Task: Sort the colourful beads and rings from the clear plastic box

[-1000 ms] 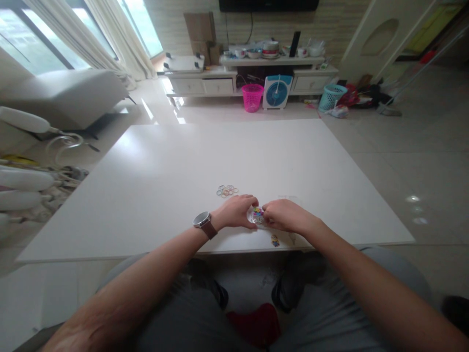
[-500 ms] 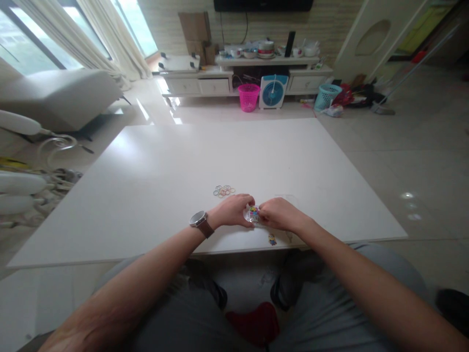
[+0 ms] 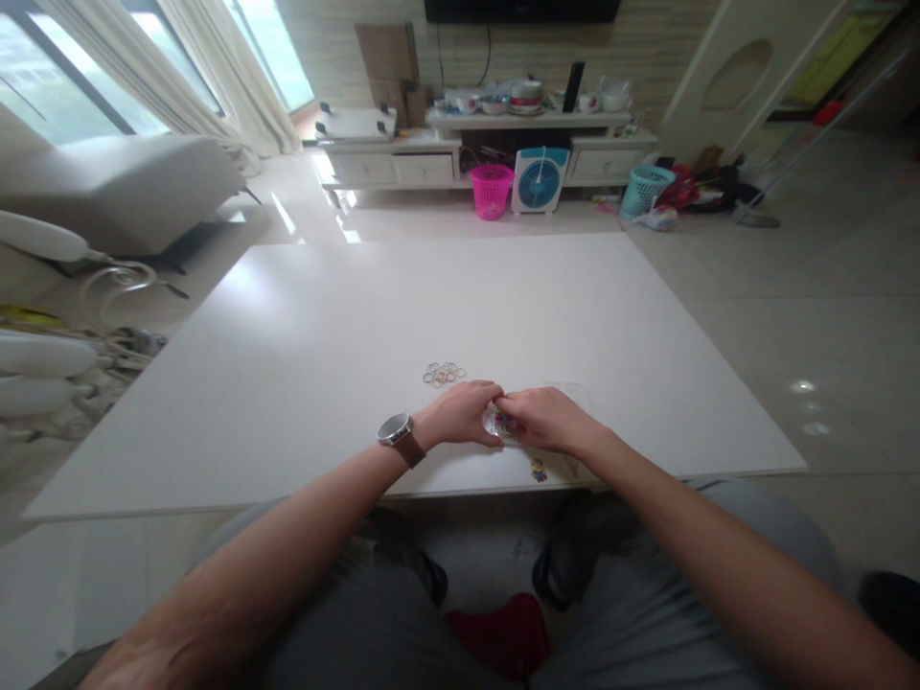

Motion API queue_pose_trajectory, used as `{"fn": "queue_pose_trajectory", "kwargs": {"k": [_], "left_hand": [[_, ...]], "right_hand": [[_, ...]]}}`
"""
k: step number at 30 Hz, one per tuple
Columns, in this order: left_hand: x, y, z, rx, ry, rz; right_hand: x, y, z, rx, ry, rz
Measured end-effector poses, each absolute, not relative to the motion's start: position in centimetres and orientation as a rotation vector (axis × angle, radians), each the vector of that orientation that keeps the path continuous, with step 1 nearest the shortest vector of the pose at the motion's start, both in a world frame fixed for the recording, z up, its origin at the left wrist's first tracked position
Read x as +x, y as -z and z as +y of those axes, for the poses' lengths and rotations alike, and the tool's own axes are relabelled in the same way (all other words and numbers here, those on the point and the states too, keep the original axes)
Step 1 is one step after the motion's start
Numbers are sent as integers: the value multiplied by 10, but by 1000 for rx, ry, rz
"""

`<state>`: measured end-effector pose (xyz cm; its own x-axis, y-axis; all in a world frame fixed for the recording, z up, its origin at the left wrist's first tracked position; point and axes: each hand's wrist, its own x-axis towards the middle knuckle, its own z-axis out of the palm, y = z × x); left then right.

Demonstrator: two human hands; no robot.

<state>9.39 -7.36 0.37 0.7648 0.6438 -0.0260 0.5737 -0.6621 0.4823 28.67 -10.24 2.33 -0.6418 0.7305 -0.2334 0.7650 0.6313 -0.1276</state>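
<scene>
Between my hands, near the table's front edge, is a small clear plastic bag (image 3: 506, 427) with bright multicoloured bits in it. My left hand (image 3: 466, 412) grips its left side, thumb and fingers curled round it, a watch (image 3: 395, 429) on that wrist. My right hand (image 3: 544, 417) is closed on the bag's upper right, its fingertips against those of my left hand. Just in front lies a small yellow and blue cartoon figure piece (image 3: 539, 470). Several thin rings (image 3: 443, 374) lie in a loose heap beyond my left hand.
The white table (image 3: 323, 383) reaches far ahead and to both sides. A clear, see-through sheet or bag (image 3: 573, 390) lies by my right hand. White chairs (image 3: 47, 355) stand at the left. Beyond the table are a pink basket (image 3: 492, 195) and a fan (image 3: 539, 182).
My right hand's fingers have shifted up and left along the bag to meet my left fingertips. The whole view has moved slightly. The rings and the figure piece lie as before.
</scene>
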Motion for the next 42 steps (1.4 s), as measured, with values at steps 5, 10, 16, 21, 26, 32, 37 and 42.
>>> {"fn": "queue_pose_trajectory", "kwargs": {"k": [5, 10, 16, 21, 26, 32, 37, 42], "left_hand": [[94, -3, -73, 2501, -202, 925], [94, -2, -73, 2503, -208, 926], [93, -3, -73, 2495, -221, 913], [92, -2, -73, 2493, -215, 914], [91, -4, -74, 2504, -226, 922], [91, -20, -81, 2297, -460, 853], [93, -29, -86, 2061, -496, 828], [90, -27, -85, 2001, -555, 812]], "right_hand": [[289, -26, -102, 1238, 344, 2675], [294, -30, -101, 1256, 313, 2677], [297, -33, -102, 1235, 301, 2701], [298, -34, -103, 1238, 313, 2718], [304, -34, -101, 1291, 305, 2822], [306, -34, -104, 1423, 320, 3066], [300, -40, -113, 1382, 254, 3191], [296, -45, -120, 1359, 181, 3187]]}}
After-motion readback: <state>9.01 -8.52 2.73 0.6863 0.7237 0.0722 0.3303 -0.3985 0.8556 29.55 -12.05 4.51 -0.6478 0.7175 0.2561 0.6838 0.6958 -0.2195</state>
